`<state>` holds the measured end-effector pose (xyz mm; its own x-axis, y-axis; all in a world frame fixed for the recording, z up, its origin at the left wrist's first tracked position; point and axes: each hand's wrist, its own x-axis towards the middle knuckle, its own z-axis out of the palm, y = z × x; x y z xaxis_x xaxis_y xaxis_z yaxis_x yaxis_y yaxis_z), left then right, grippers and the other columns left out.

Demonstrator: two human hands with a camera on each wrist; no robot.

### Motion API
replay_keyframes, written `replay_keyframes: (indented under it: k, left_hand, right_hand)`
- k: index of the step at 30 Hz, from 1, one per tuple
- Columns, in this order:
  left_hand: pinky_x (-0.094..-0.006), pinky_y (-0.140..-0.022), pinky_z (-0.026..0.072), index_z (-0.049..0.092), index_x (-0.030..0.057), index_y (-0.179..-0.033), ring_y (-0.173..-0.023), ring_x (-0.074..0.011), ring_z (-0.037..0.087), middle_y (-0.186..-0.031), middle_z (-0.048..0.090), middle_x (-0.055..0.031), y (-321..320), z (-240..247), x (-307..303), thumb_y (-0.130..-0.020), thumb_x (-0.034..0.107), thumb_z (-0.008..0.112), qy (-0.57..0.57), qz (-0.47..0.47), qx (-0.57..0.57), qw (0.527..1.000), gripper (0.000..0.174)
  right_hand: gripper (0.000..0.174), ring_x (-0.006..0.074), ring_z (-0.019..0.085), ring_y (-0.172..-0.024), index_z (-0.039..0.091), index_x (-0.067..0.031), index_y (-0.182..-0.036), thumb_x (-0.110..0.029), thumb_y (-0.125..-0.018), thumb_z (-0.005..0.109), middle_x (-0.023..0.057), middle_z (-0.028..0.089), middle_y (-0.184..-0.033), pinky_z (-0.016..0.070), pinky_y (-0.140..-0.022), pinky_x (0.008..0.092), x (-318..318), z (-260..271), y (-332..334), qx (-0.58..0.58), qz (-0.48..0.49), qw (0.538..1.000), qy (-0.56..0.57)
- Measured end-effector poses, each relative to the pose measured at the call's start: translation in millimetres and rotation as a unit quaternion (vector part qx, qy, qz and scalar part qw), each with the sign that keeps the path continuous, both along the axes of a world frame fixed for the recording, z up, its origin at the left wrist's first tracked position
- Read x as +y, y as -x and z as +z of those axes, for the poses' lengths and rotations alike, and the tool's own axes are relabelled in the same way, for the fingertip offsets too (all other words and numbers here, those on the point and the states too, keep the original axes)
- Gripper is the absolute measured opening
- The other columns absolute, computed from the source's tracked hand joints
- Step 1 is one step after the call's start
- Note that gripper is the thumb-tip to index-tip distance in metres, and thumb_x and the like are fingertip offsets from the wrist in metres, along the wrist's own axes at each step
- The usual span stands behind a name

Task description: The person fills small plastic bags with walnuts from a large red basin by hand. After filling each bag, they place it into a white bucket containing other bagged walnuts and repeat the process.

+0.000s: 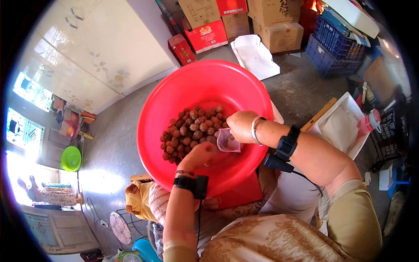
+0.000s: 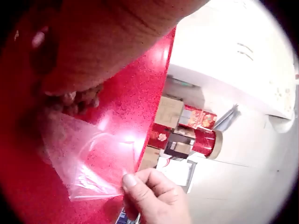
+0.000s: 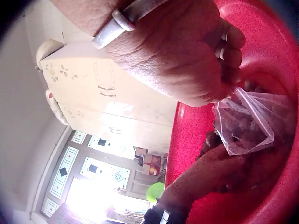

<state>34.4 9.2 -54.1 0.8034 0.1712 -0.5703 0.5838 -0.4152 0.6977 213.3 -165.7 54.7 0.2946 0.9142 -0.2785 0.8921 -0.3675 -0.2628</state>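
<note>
A heap of brown walnuts (image 1: 192, 129) lies in a large red plastic basin (image 1: 174, 94) in front of the person. The right hand (image 1: 241, 126) pinches the rim of a clear plastic bag (image 1: 228, 142) between thumb and fingers, over the basin's right side. In the left wrist view the bag (image 2: 100, 163) hangs with its mouth spread from that grip. The left hand (image 1: 200, 156) is low in the basin at the near edge of the walnuts, beside the bag. Its fingers are blurred, and I cannot tell whether they hold a walnut.
Cardboard boxes (image 1: 279, 37) and red boxes (image 1: 206, 36) stand beyond the basin, with a white foam tray (image 1: 255, 54) on the floor. To the right are blue crates (image 1: 331, 56) and a white tray (image 1: 338, 120). A green bowl (image 1: 71, 159) and cream cabinets (image 1: 87, 48) are at left.
</note>
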Motion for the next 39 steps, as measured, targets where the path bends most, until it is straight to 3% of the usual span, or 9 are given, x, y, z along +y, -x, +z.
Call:
replay_keyframes:
  k: [3,6,13,17,18,22,27,32,39]
  left_hand:
    - [-0.0264,-0.065,0.0504,0.066,0.0034,-0.121,-0.078,-0.0098,0.061,-0.093,0.066,0.0007,-2,10,5,-0.095,0.015,0.065,0.028,0.145,-0.093,0.985,0.028]
    - [-0.0223,-0.066,0.0477,0.065,0.0048,-0.126,-0.078,-0.007,0.059,-0.097,0.065,0.0045,-1,31,1,-0.099,0.021,0.067,0.216,0.276,-0.206,0.914,0.032]
    - [-0.0196,-0.062,0.0412,0.067,0.0052,-0.125,-0.077,-0.0019,0.051,-0.101,0.065,0.0039,-2,55,-13,-0.097,0.018,0.071,0.25,0.216,-0.236,0.914,0.031]
    - [-0.0205,-0.072,0.0493,0.069,0.0056,-0.127,-0.079,-0.0044,0.058,-0.091,0.065,0.0029,-12,41,-24,-0.096,0.012,0.071,0.165,0.138,-0.295,0.931,0.032]
    - [-0.0215,-0.065,0.0441,0.067,0.0023,-0.127,-0.073,-0.0055,0.051,-0.096,0.065,0.004,-11,40,-26,-0.099,0.02,0.071,0.139,0.117,-0.31,0.933,0.034]
    - [-0.0223,-0.074,0.0504,0.069,0.0015,-0.119,-0.079,-0.0054,0.059,-0.089,0.067,0.0008,-9,51,-27,-0.101,0.019,0.067,0.137,0.152,-0.276,0.939,0.025]
    - [-0.0228,-0.055,0.0368,0.067,0.0004,-0.105,-0.058,-0.0062,0.042,-0.069,0.052,0.0049,-5,53,-17,-0.108,0.033,0.055,0.271,0.259,-0.233,0.897,0.035]
    - [-0.0222,-0.057,0.0386,0.06,-0.0004,-0.117,-0.064,-0.0058,0.045,-0.078,0.053,0.0036,-7,52,-17,-0.102,0.018,0.06,0.251,0.197,-0.264,0.91,0.024]
    - [-0.0233,-0.071,0.0486,0.062,0.006,-0.129,-0.078,-0.0065,0.054,-0.101,0.061,0.0007,-12,37,-19,-0.087,0.0,0.075,0.113,0.156,-0.334,0.923,0.044]
  right_hand:
    - [0.021,0.0375,0.074,-0.095,0.077,-0.0006,-0.095,-0.013,-0.079,0.071,0.0226,0.075,-0.1,0.0588,-0.081,0.0466,3,-4,-1,0.004,-0.024,1.0,0.009]
    - [0.022,0.0379,0.074,-0.095,0.077,0.0002,-0.096,-0.012,-0.079,0.07,0.023,0.075,-0.1,0.0587,-0.082,0.0467,3,-2,-1,0.002,-0.02,1.0,0.011]
    - [0.018,0.0413,0.071,-0.091,0.072,0.0008,-0.092,-0.014,-0.088,0.062,0.0235,0.073,-0.094,0.0565,-0.079,0.0499,3,-7,-3,0.006,-0.008,1.0,-0.011]
    - [0.019,0.0414,0.071,-0.093,0.072,0.0012,-0.093,-0.015,-0.089,0.061,0.0245,0.072,-0.095,0.0559,-0.081,0.0499,6,-9,-2,0.03,-0.019,0.999,-0.007]
    - [0.02,0.0414,0.071,-0.094,0.072,0.0013,-0.094,-0.014,-0.089,0.06,0.0249,0.072,-0.096,0.0558,-0.082,0.0499,6,-8,-1,0.042,-0.028,0.999,-0.001]
    - [0.02,0.0416,0.071,-0.093,0.072,0.0014,-0.094,-0.013,-0.088,0.06,0.0251,0.072,-0.095,0.0558,-0.082,0.0502,5,-2,-1,0.04,-0.024,0.999,-0.009]
    - [0.019,0.0421,0.071,-0.092,0.071,0.0025,-0.092,-0.012,-0.087,0.06,0.0254,0.072,-0.094,0.056,-0.081,0.05,8,-7,-2,0.019,-0.015,1.0,-0.013]
    - [0.02,0.0411,0.072,-0.094,0.074,0.0022,-0.094,-0.01,-0.083,0.062,0.0257,0.073,-0.096,0.0572,-0.082,0.0487,10,-4,-1,0.015,-0.023,1.0,-0.007]
    - [0.02,0.0419,0.071,-0.09,0.071,0.002,-0.091,-0.015,-0.088,0.061,0.0246,0.072,-0.091,0.0566,-0.079,0.0494,10,-7,0,0.015,-0.022,1.0,-0.005]
